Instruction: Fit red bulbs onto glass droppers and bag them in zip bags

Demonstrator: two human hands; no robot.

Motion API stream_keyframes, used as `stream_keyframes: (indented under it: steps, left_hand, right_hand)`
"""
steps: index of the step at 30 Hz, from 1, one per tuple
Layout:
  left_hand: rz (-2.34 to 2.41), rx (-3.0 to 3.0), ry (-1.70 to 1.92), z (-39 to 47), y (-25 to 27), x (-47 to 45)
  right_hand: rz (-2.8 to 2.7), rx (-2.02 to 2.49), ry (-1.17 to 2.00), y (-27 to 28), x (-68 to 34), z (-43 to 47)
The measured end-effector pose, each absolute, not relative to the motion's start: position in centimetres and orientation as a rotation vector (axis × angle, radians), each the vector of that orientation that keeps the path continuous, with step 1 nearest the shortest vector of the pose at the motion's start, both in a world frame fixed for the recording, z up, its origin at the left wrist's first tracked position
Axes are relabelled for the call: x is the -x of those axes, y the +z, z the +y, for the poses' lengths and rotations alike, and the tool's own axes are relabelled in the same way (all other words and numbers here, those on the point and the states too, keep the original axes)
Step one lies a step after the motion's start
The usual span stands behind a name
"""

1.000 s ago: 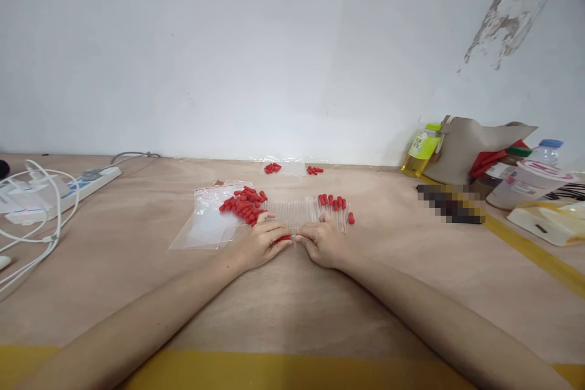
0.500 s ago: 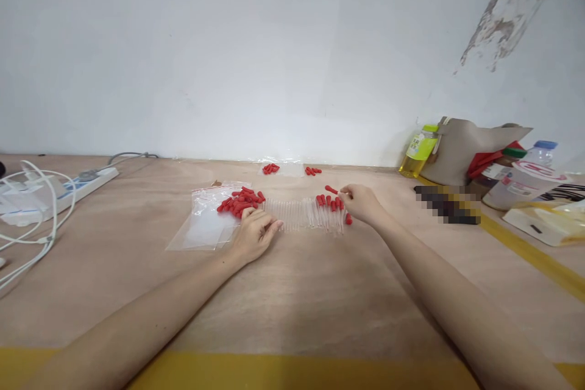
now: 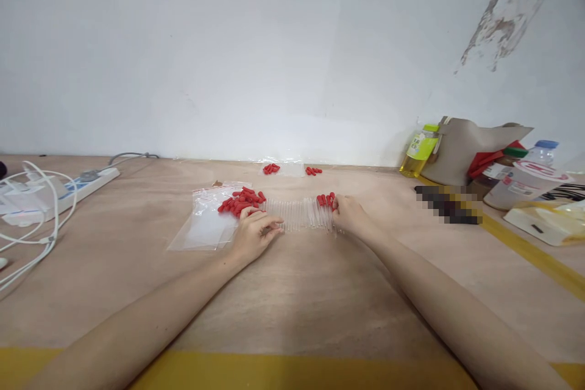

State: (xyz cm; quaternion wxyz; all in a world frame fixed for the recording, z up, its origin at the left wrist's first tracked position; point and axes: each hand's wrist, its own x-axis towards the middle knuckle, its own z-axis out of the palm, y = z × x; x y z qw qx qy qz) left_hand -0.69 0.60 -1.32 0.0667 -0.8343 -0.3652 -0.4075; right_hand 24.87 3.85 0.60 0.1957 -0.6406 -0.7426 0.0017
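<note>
A row of thin clear pipette tubes (image 3: pixel 295 214) lies side by side on the table. Red rubber bulbs (image 3: pixel 320 200) top several of them at the right end. Over that end, my right hand (image 3: pixel 351 214) is closed, fingertips down among the tubes; whatever it pinches is hidden, along with the bulbs behind it. At the row's left end rests my left hand (image 3: pixel 256 234), loosely bent, with thumb and forefinger apart and nothing visible held. Just beyond it is a heap of loose red bulbs (image 3: pixel 242 200), partly on a clear zip bag (image 3: pixel 201 228).
Two small groups of red bulbs (image 3: pixel 271 169) lie near the wall, with clear plastic (image 3: pixel 292 169) there. A power strip (image 3: pixel 95 183) and white cables (image 3: pixel 55 213) occupy the left. At right stand a yellow-green bottle (image 3: pixel 418 151), a grey bag (image 3: pixel 457 149) and a lidded cup (image 3: pixel 525 186).
My right hand, which held a red bulb raised above the row, has moved down and slightly left onto the tubes, covering several bulbs. My left hand has barely shifted.
</note>
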Motion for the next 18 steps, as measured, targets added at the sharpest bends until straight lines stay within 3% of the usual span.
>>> stream_keyframes:
  steps: [10, 18]
  left_hand:
    - [-1.094, 2.506, -1.156, 0.1, -0.8, 0.3]
    - [-1.129, 2.511, -1.153, 0.0, -0.9, 0.3]
  right_hand:
    - [-1.874, 2.051, 0.105, 2.5, -28.6, 4.8]
    - [-1.667, 2.185, 0.443, 0.6, -30.2, 6.5]
